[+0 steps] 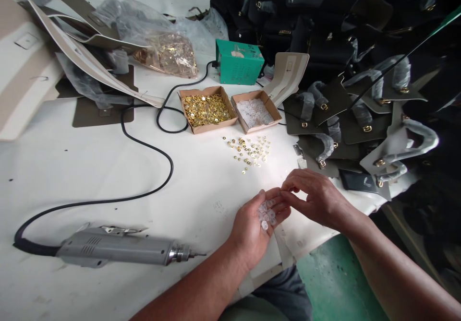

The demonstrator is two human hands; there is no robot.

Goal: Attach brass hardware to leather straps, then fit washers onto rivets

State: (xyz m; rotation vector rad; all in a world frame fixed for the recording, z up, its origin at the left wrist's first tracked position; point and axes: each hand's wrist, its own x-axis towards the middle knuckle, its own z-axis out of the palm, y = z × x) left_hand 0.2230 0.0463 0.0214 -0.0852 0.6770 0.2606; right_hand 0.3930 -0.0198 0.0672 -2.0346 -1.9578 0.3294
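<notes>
Left grip [250,227] lies cupped beneath clear discs [265,214], right grip [317,196] pinched together (writing on green box [239,66] illegible).

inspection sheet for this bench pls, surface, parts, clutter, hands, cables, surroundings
Surface: white tabletop, a few dark specks
Job's things: clear discs in left palm; gold pieces in a cardboard box; small pieces loose in front
Clutter: beige panels, plastic bag
Hands: left hand open, palm up; right hand close against it, grasp unclear
Cables: black cable loops between green box and grey power tool
Surroundings: black bags, green floor
</notes>
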